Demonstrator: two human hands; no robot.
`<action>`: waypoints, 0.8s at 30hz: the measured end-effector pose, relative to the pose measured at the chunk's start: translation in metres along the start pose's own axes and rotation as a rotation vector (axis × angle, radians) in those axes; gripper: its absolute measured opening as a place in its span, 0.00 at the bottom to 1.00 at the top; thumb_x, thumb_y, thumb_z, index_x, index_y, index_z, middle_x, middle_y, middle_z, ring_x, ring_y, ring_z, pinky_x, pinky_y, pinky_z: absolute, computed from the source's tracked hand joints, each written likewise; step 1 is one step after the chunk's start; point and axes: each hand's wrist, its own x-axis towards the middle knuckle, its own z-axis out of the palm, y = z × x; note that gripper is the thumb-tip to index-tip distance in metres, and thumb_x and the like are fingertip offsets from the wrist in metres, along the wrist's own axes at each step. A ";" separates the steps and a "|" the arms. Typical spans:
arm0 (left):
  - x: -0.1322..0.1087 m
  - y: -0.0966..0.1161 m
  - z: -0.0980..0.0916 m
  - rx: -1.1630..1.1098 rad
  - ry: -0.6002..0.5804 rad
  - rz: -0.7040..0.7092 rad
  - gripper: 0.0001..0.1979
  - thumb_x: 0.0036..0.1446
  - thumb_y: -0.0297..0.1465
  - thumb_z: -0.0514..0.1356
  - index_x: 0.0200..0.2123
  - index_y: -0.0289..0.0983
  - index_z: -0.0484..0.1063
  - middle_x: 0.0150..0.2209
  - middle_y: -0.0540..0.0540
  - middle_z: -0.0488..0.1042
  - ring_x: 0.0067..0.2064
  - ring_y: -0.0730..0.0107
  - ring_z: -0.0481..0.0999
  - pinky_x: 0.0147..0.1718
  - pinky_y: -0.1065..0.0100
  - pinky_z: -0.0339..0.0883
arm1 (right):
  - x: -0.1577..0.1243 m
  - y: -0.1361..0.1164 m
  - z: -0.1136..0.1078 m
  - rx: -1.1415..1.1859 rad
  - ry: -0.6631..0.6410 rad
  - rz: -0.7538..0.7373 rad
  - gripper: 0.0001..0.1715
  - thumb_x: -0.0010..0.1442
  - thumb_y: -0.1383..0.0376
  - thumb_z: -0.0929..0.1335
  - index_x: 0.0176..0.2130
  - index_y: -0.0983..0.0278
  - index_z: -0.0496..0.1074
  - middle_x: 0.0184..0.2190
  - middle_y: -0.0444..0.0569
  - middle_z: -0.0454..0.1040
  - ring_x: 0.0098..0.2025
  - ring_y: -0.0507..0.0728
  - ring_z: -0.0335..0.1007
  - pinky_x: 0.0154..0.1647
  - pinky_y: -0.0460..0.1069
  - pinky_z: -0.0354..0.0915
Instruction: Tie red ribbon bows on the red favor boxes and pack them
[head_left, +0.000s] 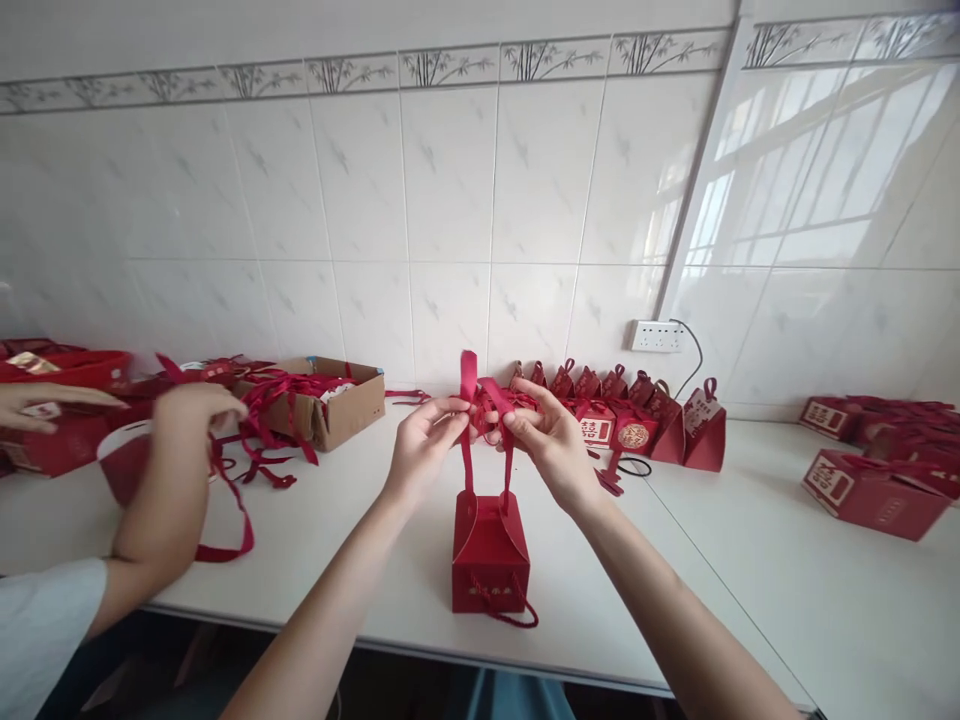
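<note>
A small red gift box (pixel 491 585) with gold lettering stands upright on the white table in front of me, a red cord handle hanging down its front. From its top a red ribbon (pixel 467 465) rises in two strands toward my hands. My left hand (pixel 429 440) pinches the left strand, with a short end sticking up above the fingers. Opposite it, my right hand (pixel 551 440) pinches the right strand between thumb and fingers. Both hands are above the box, a little apart.
At left, another person's hands (pixel 191 425) work over red items and ribbons. A cardboard box (pixel 349 405) of ribbons stands behind. Finished-looking red boxes (pixel 705 435) line the wall at right, below a power strip (pixel 656 336). More red boxes (pixel 874 495) sit far right.
</note>
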 end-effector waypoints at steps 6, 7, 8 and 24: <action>-0.007 0.008 0.006 -0.003 -0.039 -0.021 0.09 0.45 0.31 0.65 0.32 0.36 0.70 0.25 0.51 0.72 0.23 0.73 0.71 0.27 0.66 0.67 | 0.000 -0.003 0.001 -0.026 -0.008 -0.007 0.22 0.47 0.56 0.75 0.38 0.62 0.68 0.28 0.45 0.78 0.31 0.54 0.74 0.41 0.51 0.68; -0.008 0.009 0.007 -0.014 -0.040 -0.024 0.09 0.45 0.30 0.65 0.32 0.36 0.71 0.25 0.51 0.72 0.24 0.73 0.71 0.28 0.66 0.67 | 0.000 -0.003 0.000 -0.017 0.001 -0.012 0.24 0.47 0.56 0.76 0.40 0.61 0.66 0.28 0.44 0.78 0.31 0.54 0.74 0.40 0.51 0.68; -0.009 0.010 0.007 -0.030 -0.039 -0.028 0.09 0.45 0.30 0.65 0.31 0.35 0.71 0.26 0.51 0.72 0.24 0.73 0.72 0.30 0.66 0.67 | 0.000 -0.003 -0.001 -0.009 0.010 -0.017 0.26 0.47 0.57 0.76 0.42 0.61 0.65 0.28 0.44 0.78 0.31 0.54 0.74 0.40 0.51 0.68; -0.031 0.033 0.021 0.220 -0.216 -0.014 0.19 0.52 0.45 0.61 0.38 0.34 0.73 0.23 0.52 0.65 0.25 0.75 0.63 0.26 0.71 0.59 | -0.014 -0.018 0.007 -0.159 -0.336 -0.202 0.12 0.61 0.60 0.67 0.38 0.59 0.58 0.27 0.41 0.75 0.29 0.53 0.73 0.35 0.51 0.67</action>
